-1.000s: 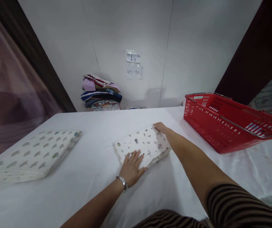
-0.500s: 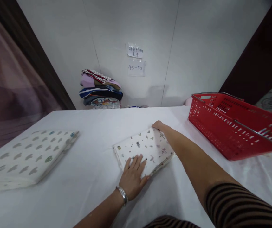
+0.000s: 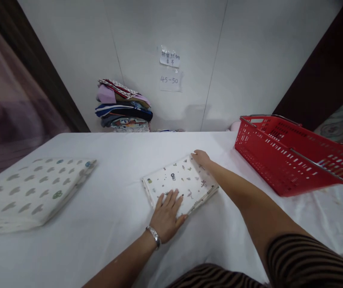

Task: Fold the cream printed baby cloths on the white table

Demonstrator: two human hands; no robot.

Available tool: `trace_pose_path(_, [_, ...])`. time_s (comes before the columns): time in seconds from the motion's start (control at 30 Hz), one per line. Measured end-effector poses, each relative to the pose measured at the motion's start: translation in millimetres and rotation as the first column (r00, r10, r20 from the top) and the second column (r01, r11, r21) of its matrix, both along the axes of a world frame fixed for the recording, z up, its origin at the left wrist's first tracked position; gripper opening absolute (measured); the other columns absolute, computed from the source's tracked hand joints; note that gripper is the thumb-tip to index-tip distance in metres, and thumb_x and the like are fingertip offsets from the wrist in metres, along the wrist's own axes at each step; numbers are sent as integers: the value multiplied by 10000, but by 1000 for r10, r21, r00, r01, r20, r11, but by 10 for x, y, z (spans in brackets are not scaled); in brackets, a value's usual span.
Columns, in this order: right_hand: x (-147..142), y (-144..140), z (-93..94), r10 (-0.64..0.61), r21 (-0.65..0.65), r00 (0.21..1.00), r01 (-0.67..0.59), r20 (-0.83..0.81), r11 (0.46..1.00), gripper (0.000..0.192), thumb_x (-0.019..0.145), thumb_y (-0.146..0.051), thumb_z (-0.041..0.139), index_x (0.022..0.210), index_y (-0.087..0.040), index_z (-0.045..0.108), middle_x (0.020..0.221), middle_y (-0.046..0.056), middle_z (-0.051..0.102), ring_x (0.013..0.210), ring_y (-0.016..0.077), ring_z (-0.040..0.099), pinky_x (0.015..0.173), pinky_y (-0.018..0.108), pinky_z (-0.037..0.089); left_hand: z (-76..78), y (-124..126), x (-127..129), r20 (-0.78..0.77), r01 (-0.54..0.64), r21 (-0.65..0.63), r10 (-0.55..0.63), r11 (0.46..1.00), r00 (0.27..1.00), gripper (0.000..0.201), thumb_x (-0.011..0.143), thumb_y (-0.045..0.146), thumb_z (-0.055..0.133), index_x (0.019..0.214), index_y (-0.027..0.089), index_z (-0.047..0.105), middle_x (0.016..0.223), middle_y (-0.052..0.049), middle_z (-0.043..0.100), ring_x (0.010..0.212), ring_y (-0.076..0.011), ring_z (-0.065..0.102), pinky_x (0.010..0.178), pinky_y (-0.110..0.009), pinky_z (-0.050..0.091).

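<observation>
Two hands: flat, fingers spread, gripping nothing.
Left hand (image 3: pixel 167 214): unmoved on folded cloth (image 3: pixel 180 184) near edge.
Right hand (image 3: pixel 201 157): same far corner.
Cloth: hardly shifted, pinned to table (image 3: pixel 114 224).

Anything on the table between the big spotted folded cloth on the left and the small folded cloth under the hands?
Nothing: in the head view, only bare white table separates them.

White table (image 3: pixel 114 224) bears folded cloths (image 3: pixel 179 185), red basket (image 3: pixel 291 160).

A shop backroom: red shopping basket (image 3: pixel 294 160), stacked fabrics (image 3: pixel 123 108), size label (image 3: pixel 170 80).
</observation>
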State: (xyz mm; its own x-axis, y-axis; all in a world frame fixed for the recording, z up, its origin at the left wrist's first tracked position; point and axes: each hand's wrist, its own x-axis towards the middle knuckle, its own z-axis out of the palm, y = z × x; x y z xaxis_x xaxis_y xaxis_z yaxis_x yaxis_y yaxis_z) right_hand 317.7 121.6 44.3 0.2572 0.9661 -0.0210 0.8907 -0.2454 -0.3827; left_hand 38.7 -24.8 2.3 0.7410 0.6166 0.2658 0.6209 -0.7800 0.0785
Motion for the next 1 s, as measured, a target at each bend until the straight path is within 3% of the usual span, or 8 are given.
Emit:
trace_pose_path(0.13, [-102,-595,-168,191,59,970,-202,148,978,501,915,-420,370,1368,-208,389,1486,59,283,1360,219,220,1089,357,210,-10,8,16,12,-12,-30,13,999,1000,578,884,562,307,1360,251,414,1458,-53,349,1336,-251,310,1102,-459,187])
trace_pose_path(0.27, [-122,-857,-286,248,-91,948,-234,199,968,566,919,-491,283,1423,-232,283,1520,48,187,1378,246,169,1069,439,234,53,9,59,-44,-36,-137,30,990,999,599,879,584,286,1363,251,409,1479,-52,306,1356,-260,268,1101,-483,178])
trace_pose_path(0.43, [-168,-808,-148,247,-170,945,-213,213,962,559,913,-482,305,1410,-227,306,1521,45,184,1375,257,178,1071,443,225,152,-14,104,-99,-81,-257,57,963,993,629,873,600,274,1387,249,361,1505,-42,239,1387,-242,184,1119,-479,133])
trace_pose_path(0.6, [-313,-1108,-163,294,-82,915,-283,275,956,567,922,-521,270,1416,-243,294,1523,63,171,1395,256,85,1083,501,118,147,-19,99,-74,-81,-307,61,948,995,654,861,622,268,1394,251,347,1514,-40,210,1397,-236,148,1124,-487,98])
trace_pose_path(0.73, [-332,-1298,-241,325,-99,925,-311,197,945,554,933,-520,242,1402,-239,329,1511,56,216,1387,236,135,1088,474,128,158,-19,107,-49,-79,-339,66,937,997,637,848,609,323,1380,261,368,1508,-47,227,1396,-239,153,1122,-490,89])
trace_pose_path(0.83, [-374,-1294,-171,307,-120,938,-290,161,950,514,937,-489,261,1383,-253,360,1500,60,248,1377,244,168,1075,501,149,181,-27,116,-25,-81,-369,77,926,997,627,839,612,342,1370,279,381,1504,-42,241,1394,-240,163,1121,-490,88])
trace_pose_path(1.0, [-607,-1414,-103,272,-15,952,-273,141,962,524,950,-481,207,1402,-248,332,1494,72,259,1376,247,172,1073,513,145,216,-54,104,-16,-89,-371,89,924,996,647,838,614,346,1379,259,365,1509,-46,224,1400,-235,135,1126,-478,70])
